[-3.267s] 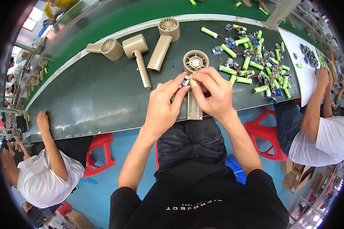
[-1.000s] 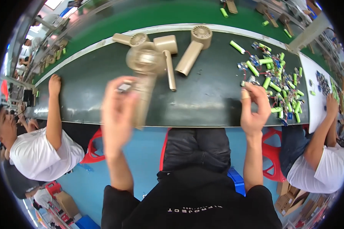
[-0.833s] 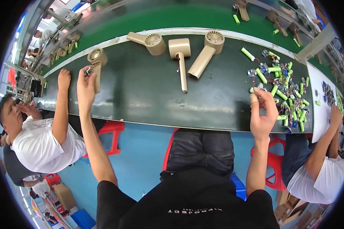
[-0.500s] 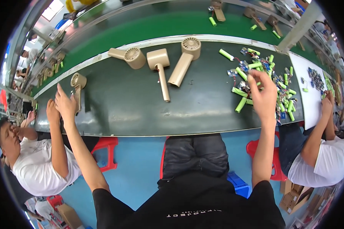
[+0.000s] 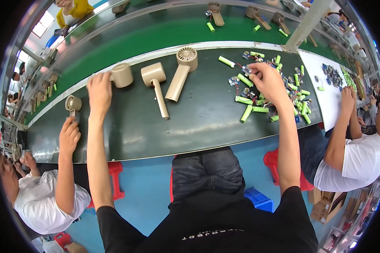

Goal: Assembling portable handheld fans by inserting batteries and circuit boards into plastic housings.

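Observation:
My left hand (image 5: 99, 95) is closed round the handle of a beige handheld fan (image 5: 123, 76), whose round head points right with its plain side showing; the fingers hide most of the handle. At the right, my right hand (image 5: 267, 82) pinches a small circuit board (image 5: 248, 70), wired to a green battery cell (image 5: 226, 61) lying beside the pile. Under and around this hand spreads a heap of green battery cells (image 5: 245, 113) with boards and wires. Between my hands lie a beige fan with its thin handle part (image 5: 160, 99) and another fan with a round grille (image 5: 186, 59).
A co-worker's hand (image 5: 69, 135) at the left touches another beige fan (image 5: 73, 103). At the right, a second co-worker's hands (image 5: 348, 99) are over a white board (image 5: 314, 76) with circuit boards. A green conveyor (image 5: 156, 40) with fan parts runs behind the dark table (image 5: 198, 126).
My left hand has moved from beside the co-worker's hand to the leftmost fan and taken its handle; that fan has turned. My right hand has closed on a circuit board. The view has shifted.

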Available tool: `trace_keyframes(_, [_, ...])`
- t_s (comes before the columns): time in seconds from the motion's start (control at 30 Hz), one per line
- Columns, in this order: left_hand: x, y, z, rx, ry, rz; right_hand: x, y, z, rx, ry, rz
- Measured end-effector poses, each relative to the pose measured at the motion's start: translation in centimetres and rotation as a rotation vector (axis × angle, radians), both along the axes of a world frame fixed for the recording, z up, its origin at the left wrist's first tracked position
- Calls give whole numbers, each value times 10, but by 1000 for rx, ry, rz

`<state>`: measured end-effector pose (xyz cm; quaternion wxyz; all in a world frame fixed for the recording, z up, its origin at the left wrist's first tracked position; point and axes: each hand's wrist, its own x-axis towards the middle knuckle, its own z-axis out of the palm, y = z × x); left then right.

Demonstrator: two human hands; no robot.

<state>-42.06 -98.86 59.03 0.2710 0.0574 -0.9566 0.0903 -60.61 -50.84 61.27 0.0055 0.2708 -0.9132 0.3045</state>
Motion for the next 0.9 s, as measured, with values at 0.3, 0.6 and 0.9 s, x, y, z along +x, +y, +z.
trace_keyframes(0.3, [74, 168, 67, 1471, -123, -144, -10, -1, -1, -105, 179, -64])
trace_keyframes(0.6, [30, 279, 12, 2135, -436, -190, 31, -8, 46, -917, -35, -42])
trace_keyframes(0.9, [42, 268, 51, 1014, -47, -205, 106, -27, 57, -998, -356, 111])
